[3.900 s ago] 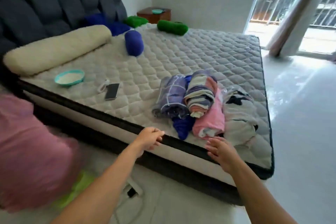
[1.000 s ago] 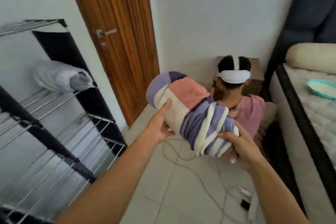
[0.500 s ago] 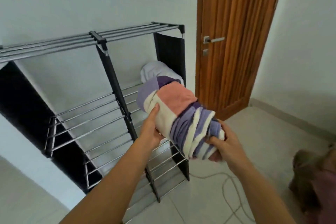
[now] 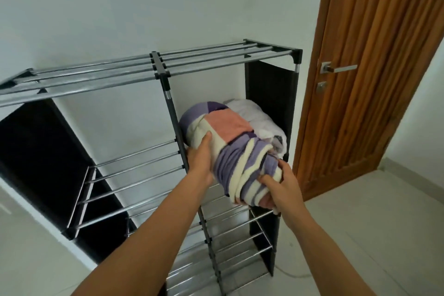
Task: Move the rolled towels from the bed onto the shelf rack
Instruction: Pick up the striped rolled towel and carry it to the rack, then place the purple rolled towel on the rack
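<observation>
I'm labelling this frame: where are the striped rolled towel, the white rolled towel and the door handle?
striped rolled towel (image 4: pixel 236 149): head view, purple-striped middle.
white rolled towel (image 4: pixel 262 121): head view, top of roll.
door handle (image 4: pixel 342 69): head view, lever.

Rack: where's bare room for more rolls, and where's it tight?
Tight: the upper right bay, where the white roll lies by the black side panel and both hands push in the striped towel. Free: the upper left bay's rods beyond the centre post, the top tier, and the lower right shelves.
</observation>
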Action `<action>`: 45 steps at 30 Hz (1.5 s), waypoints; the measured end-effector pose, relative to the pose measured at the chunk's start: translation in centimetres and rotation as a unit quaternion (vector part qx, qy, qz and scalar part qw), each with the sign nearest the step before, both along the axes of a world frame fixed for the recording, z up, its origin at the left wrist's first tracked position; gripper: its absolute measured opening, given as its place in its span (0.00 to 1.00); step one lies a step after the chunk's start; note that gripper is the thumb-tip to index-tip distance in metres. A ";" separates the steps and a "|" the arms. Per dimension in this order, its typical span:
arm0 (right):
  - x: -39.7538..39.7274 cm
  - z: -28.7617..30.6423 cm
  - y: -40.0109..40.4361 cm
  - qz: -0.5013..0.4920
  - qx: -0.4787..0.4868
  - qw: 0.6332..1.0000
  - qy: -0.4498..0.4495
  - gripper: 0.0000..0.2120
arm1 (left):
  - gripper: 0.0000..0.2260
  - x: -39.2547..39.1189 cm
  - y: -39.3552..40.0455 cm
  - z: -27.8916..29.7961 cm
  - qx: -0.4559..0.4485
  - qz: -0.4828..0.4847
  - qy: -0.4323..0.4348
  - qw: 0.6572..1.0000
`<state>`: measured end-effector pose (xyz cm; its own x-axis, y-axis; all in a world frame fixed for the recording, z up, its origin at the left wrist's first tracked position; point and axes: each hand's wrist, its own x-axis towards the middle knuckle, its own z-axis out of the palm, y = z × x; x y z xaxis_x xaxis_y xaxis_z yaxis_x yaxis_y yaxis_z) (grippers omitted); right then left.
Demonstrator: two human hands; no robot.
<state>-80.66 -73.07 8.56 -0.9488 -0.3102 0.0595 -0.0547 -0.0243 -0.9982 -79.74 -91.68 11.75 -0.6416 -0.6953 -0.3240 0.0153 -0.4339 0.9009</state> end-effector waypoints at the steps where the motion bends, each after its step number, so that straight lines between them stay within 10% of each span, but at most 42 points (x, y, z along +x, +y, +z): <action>1: -0.5 -0.2 -0.9 0.000 -0.010 1.000 -0.005 0.26 | 0.39 -0.6 -0.5 0.2 -0.009 -0.001 -0.009 1.000; 16: -4.2 -2.6 -9.5 0.020 -0.052 0.996 -0.073 0.29 | 0.38 -3.6 -2.7 1.6 -0.285 -0.098 -0.132 0.944; 22: -3.2 -2.6 -6.9 0.029 -0.036 0.991 -0.123 0.21 | 0.15 -2.8 1.4 3.2 -0.562 -0.109 0.007 0.820; 28: 0.2 -6.6 4.0 -0.164 0.004 0.956 -0.243 0.14 | 0.05 -4.0 9.6 1.1 -0.557 -0.380 0.134 0.726; 38: 24.6 -9.8 27.6 -0.567 -0.138 0.761 -0.283 0.03 | 0.15 5.4 33.4 -10.4 -0.482 -0.784 0.055 0.386; 45: 45.3 -12.1 34.0 -0.699 -0.261 0.611 -0.265 0.04 | 0.12 19.3 48.5 -12.2 -0.488 -0.814 0.145 0.278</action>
